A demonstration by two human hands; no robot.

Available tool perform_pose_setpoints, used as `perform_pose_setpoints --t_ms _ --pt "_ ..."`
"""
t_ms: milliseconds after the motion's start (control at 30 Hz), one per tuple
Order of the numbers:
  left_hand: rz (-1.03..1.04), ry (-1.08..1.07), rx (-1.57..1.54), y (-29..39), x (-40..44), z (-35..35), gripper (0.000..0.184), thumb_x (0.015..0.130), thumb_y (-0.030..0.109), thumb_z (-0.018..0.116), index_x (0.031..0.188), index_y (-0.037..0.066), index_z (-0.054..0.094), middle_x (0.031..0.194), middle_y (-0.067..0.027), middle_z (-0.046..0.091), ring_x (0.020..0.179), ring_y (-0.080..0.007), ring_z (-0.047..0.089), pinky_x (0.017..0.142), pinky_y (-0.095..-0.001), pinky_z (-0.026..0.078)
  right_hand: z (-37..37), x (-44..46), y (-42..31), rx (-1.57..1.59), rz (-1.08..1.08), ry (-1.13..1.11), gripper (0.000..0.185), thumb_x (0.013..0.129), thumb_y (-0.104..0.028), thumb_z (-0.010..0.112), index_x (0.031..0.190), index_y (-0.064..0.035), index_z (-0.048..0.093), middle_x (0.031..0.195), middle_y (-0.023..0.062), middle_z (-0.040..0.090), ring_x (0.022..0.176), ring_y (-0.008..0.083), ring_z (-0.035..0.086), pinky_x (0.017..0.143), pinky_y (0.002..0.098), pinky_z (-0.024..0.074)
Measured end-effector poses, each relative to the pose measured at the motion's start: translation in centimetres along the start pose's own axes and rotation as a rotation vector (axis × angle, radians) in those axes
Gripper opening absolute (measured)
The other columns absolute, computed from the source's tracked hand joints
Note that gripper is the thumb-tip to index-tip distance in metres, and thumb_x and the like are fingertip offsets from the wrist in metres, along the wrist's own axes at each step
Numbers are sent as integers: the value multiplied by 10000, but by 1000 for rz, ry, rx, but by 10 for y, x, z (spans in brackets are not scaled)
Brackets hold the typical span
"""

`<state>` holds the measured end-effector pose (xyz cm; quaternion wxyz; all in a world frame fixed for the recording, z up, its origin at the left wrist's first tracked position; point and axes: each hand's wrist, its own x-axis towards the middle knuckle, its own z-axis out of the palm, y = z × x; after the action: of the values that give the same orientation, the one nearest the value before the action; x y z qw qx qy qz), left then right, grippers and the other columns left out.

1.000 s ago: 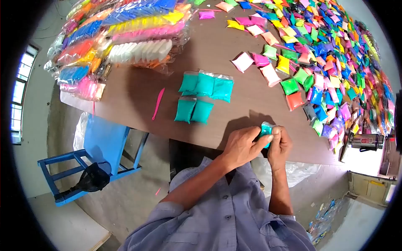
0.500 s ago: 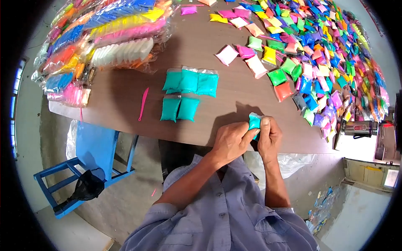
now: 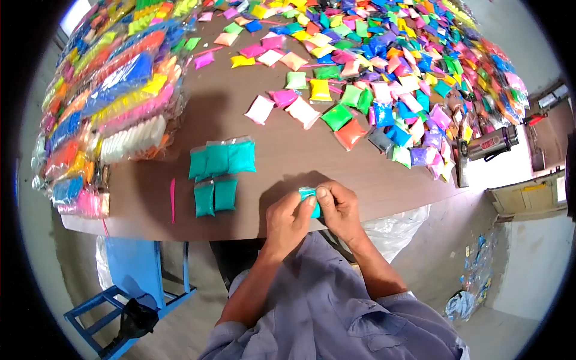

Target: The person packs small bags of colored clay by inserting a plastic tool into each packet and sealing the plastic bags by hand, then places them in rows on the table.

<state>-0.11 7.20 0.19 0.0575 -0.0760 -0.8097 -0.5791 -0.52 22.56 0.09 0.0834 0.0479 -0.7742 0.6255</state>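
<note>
A small teal packet point(image 3: 308, 193) with a clear top edge is pinched between my two hands, just above the table's front edge. My left hand point(image 3: 287, 219) closes on its left side, thumb pointing up. From the right, my right hand point(image 3: 339, 210) grips the top edge between thumb and curled fingers. Much of the packet is hidden behind the fingers. To the left of my hands, several similar teal packets point(image 3: 225, 194) lie flat on the table in two rows, some overlapping. Left of them is a thin pink plastic stick point(image 3: 173, 201).
A large heap of loose colourful packets point(image 3: 384, 78) covers the table's back and right. Bundled packets in clear bags point(image 3: 132, 111) are piled on the left. A metal flask point(image 3: 492, 143) is at the right edge. A blue chair point(image 3: 129, 264) stands below left.
My view has swung, so the table and packets appear further left and tilted. Both hands still pinch the teal packet, with the fingers slightly repositioned along its top edge.
</note>
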Motion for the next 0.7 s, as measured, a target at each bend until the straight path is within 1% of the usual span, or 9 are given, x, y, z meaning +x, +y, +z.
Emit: perform_pose_setpoints --t_ms 100,200,300,333,367,433,467,567,700 --pt "12 -9 9 5 1 -2 270 954 217 690 843 -9 592 724 -194 593 623 -368 570 585 -433 464 0 1 0 0 -17 -10 185 1022 -150 629 950 12 682 821 83 662 710 142 600 633 303 494" --pt "-42 -37 33 8 2 -3 283 950 225 701 836 -15 603 711 -178 587 600 -271 539 581 -396 458 -1 0 -1 17 1 10 136 994 -124 652 951 -2 695 809 111 662 697 189 624 633 329 504" --pt "-55 27 -66 7 4 1 288 947 226 705 835 -19 605 712 -170 602 603 -246 547 578 -392 460 -4 1 2 -79 -112 -4 168 1012 -143 651 954 11 683 821 89 672 725 163 616 656 314 504" --pt "-67 33 -29 7 4 1 285 959 218 695 837 -24 605 688 -130 594 610 -176 534 570 -362 453 -4 2 0 -94 -132 -6 143 995 -131 665 963 6 693 839 117 684 736 204 647 664 334 517" --pt "-55 25 -25 9 3 1 285 959 218 695 837 -24 605 688 -130 594 610 -176 534 570 -362 453 -4 2 0 -91 -137 7 143 995 -131 665 963 6 693 839 117 684 736 204 647 664 334 517" --pt "-117 23 -57 11 3 0 282 978 204 675 832 -24 598 666 -88 564 621 -115 501 561 -331 432 -1 3 1 -100 -153 19 107 956 -132 693 937 -28 709 812 131 666 698 291 646 627 372 512" --pt "-122 20 -82 8 3 0 280 994 192 660 828 -25 599 651 -56 536 632 -74 464 551 -309 410 -1 3 0 -93 -167 19 107 956 -130 686 921 -30 699 800 134 654 682 298 631 613 375 501" --pt "-60 35 -55 4 3 1 276 989 191 670 825 -21 603 648 -49 538 629 -66 452 543 -308 399 -2 4 -7 -65 -107 15 106 955 -117 672 911 -22 687 792 136 647 668 305 616 601 377 491" --pt "-91 15 -45 10 2 -1 264 985 193 683 841 -22 629 645 -44 526 651 -55 449 550 -295 399 0 5 -2 -32 -153 26 96 951 -98 663 908 -14 679 781 135 637 657 287 607 593 375 482"
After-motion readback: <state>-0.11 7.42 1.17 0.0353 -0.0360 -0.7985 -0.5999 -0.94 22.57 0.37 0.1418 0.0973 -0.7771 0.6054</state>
